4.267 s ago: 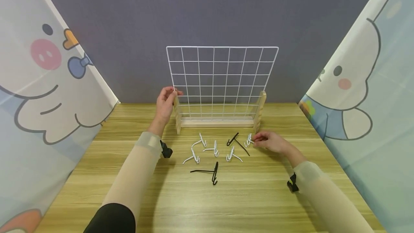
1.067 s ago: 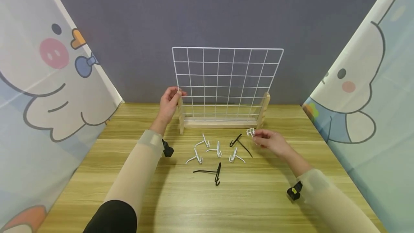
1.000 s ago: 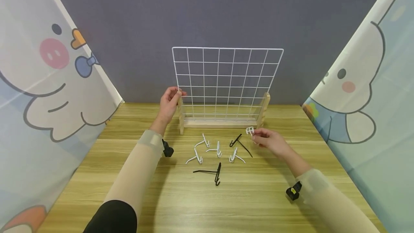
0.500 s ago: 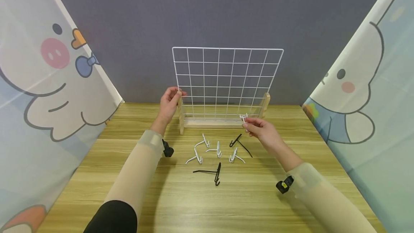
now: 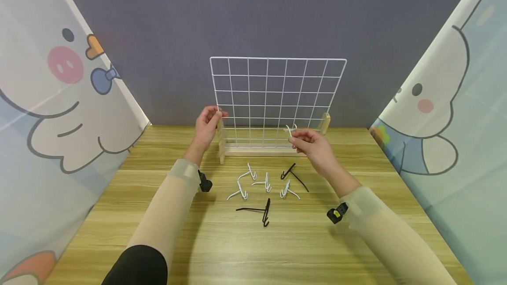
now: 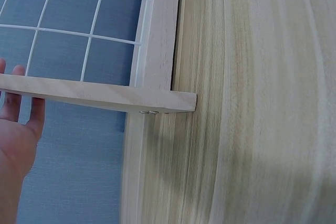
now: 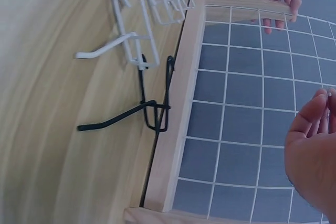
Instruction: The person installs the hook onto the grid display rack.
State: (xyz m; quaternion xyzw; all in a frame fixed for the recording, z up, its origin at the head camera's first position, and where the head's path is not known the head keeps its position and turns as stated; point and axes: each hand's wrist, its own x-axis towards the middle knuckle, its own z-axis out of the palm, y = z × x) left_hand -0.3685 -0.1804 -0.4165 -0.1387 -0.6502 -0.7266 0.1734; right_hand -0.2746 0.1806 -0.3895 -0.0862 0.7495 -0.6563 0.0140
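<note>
A white wire grid (image 5: 266, 92) stands upright in a wooden stand (image 5: 257, 151) towards the back of the table. My left hand (image 5: 205, 129) grips the top of the stand's left post, thumb in front, with fingertips behind it in the left wrist view. Between thumb and fingers, my right hand (image 5: 314, 146) pinches a white grid hook (image 5: 290, 132) by its arm. The hook's pronged end points up and overlaps the grid's lower right part in the head view. In the right wrist view, most of this hook is hidden by the right hand (image 7: 315, 150).
Several white hooks (image 5: 266, 183) lie on the wooden table (image 5: 222, 250) in front of the stand. Among them are a black hook (image 5: 290, 170) at the right and another black hook (image 5: 266, 211) nearest me. A grey panel (image 5: 273, 12) rises behind the grid.
My right hand has picked up the white hook from the table's right side and carried it up and left to the front of the grid. The left hand has stayed on the post.
</note>
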